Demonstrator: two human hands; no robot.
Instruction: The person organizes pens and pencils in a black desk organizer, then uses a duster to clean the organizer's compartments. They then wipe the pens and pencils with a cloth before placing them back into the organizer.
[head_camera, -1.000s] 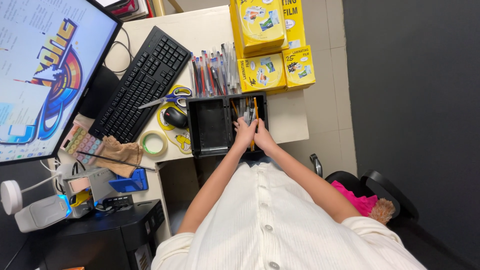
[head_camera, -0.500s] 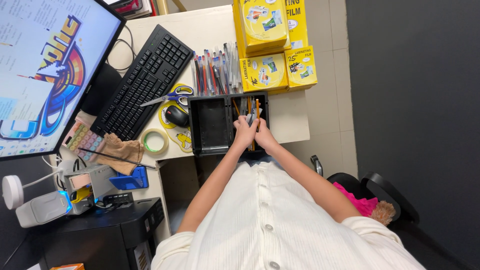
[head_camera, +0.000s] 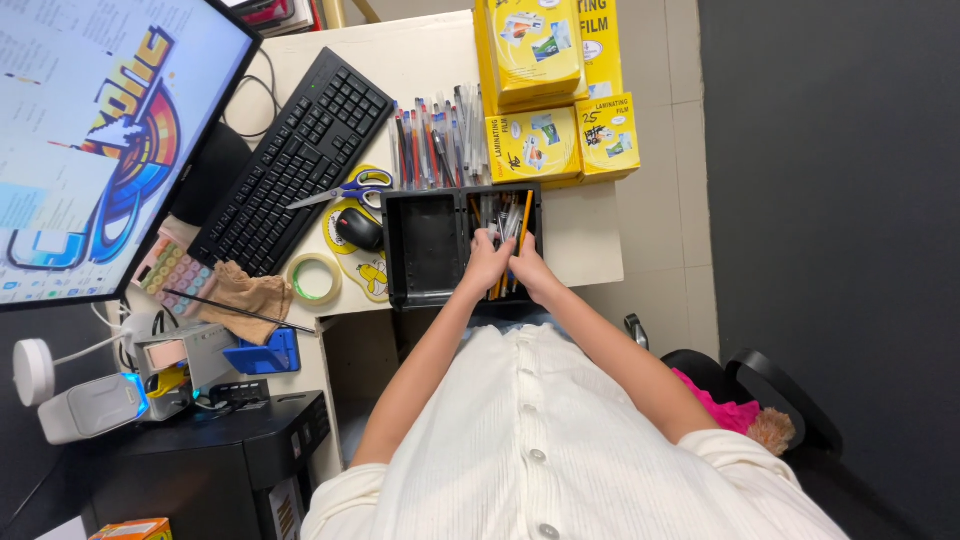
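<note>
Little has moved since the earlier frames: both hands remain in the right compartment of the black tray (head_camera: 425, 290), and the view has drifted only slightly. Left hand (head_camera: 487, 262) and right hand (head_camera: 532, 272) sit side by side, touching or nearly so, over the bundle of pencils (head_camera: 508, 222) in that compartment. Left fingers (head_camera: 484, 240) are curled down among the pencils; whether they are clamped on any one item cannot be told. Right fingers are partly hidden behind the left hand and the pencils, so their grip cannot be told either. One yellow pencil stands out along the right side of the compartment, just beside the right hand.

Tray position: near edge of the desk (head_camera: 590, 240), directly in front of the person, its left compartment showing no contents. My judgement: sorting or arranging of the pencils in the tray is under way, with no item lifted clear yet.

Surroundings: a row of pens (head_camera: 430, 140) lies just beyond the tray toward the far edge. Yellow boxes (head_camera: 550, 90) occupy the far right corner. Scissors (head_camera: 345, 190) rest between the keyboard (head_camera: 290, 160) and a mouse (head_camera: 358, 228), left of the tray. A tape roll (head_camera: 315, 278) lies at the near edge, and a monitor (head_camera: 90, 150) fills the left side.
</note>
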